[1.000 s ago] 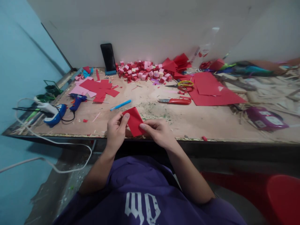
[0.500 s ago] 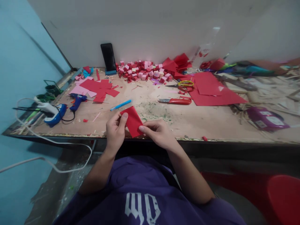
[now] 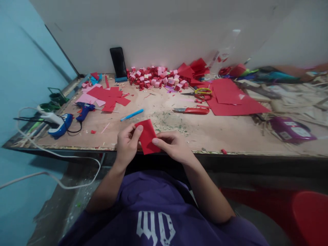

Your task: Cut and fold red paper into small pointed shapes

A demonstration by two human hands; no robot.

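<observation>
A small red paper piece (image 3: pixel 147 136) is pinched between both hands just above the near edge of the wooden table (image 3: pixel 225 133). My left hand (image 3: pixel 127 144) grips its left side with thumb and fingers closed on it. My right hand (image 3: pixel 172 145) holds its right lower edge, thumb on top. A blue pen (image 3: pixel 132 114) lies on the table just beyond the paper.
A red utility knife (image 3: pixel 191 110), yellow-handled scissors (image 3: pixel 201 92) and large red sheets (image 3: pixel 232 99) lie to the right. Red and pink cut pieces (image 3: pixel 106 95) and a blue glue gun (image 3: pixel 84 109) lie left. A pile of small paper cubes (image 3: pixel 156 79) and a phone (image 3: pixel 118 63) stand at the back.
The red paper has turned slightly and dropped a little toward me in both hands. Everything on the table stays where it was.
</observation>
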